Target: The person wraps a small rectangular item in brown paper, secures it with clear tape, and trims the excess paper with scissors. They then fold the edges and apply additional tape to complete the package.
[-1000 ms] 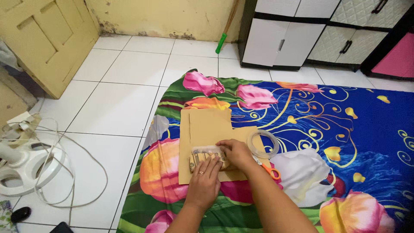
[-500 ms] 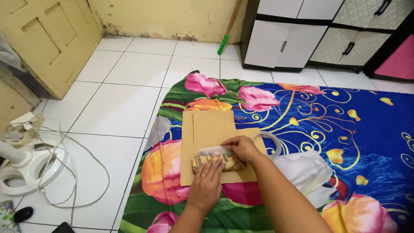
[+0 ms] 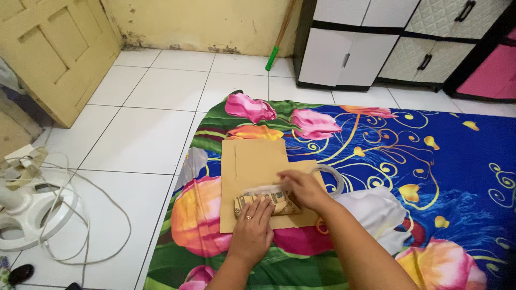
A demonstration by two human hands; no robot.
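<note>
I pressed my left hand (image 3: 251,228) flat and my right hand (image 3: 301,188) gripped the clear-wrapped packet (image 3: 266,200) on brown paper (image 3: 255,161).

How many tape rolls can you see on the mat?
1. The clear tape roll lies on the mat at the brown paper's right edge, beside the right hand, which partly covers it. Others may be hidden.
</note>
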